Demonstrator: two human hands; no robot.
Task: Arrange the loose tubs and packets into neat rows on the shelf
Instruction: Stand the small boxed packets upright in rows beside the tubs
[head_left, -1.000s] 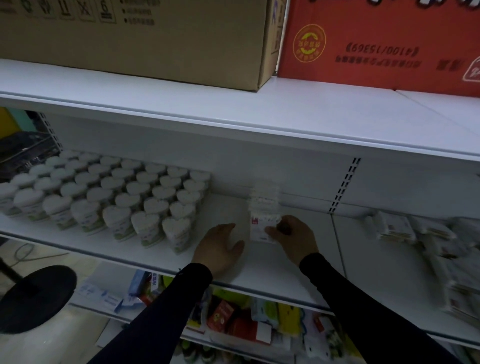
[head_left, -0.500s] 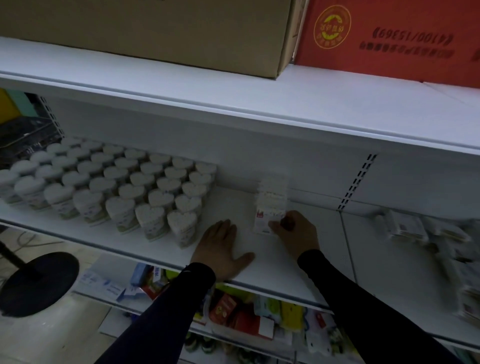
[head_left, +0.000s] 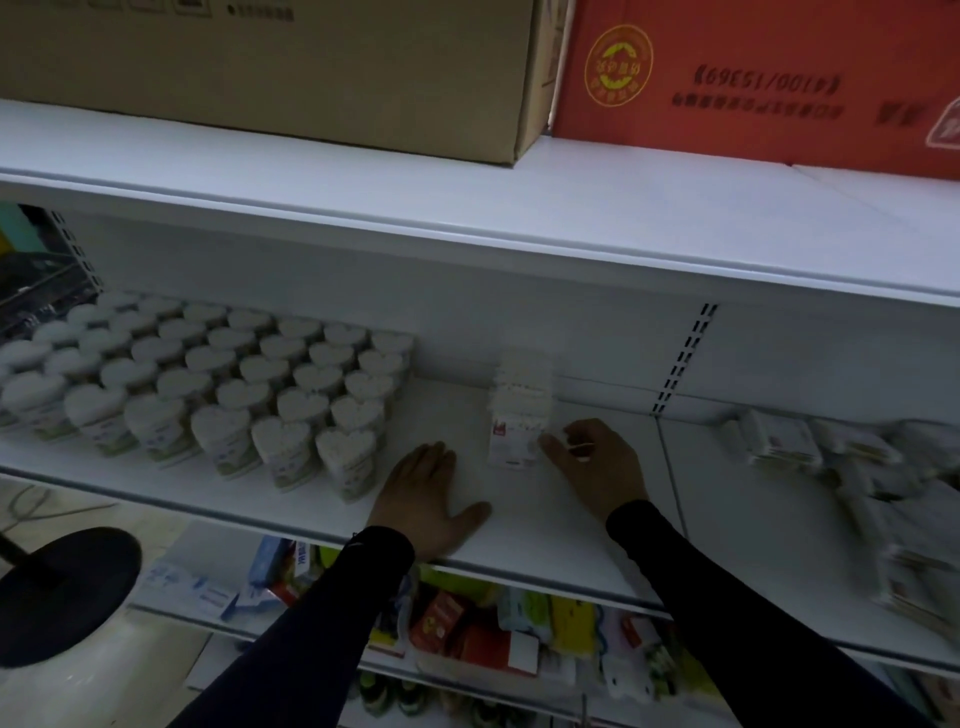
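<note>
While the left hand (head_left: 426, 499) lies flat and spread on the white shelf (head_left: 545, 530) near its front edge, the right hand (head_left: 597, 467) pinches a thin stick and touches the front of a short row of packets (head_left: 519, 410) running toward the shelf's back. Heart-shaped, white-lidded tubs (head_left: 208, 379) stand in rows toward the left end; loose packets (head_left: 857, 467) lie heaped at the right end. Cardboard boxes (head_left: 311, 67) sit on the shelf above.

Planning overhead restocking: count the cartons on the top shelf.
2. A brown carton sits at the left of the top shelf. A red carton stands close beside it on the right. More may lie beyond the frame's edges.
</note>
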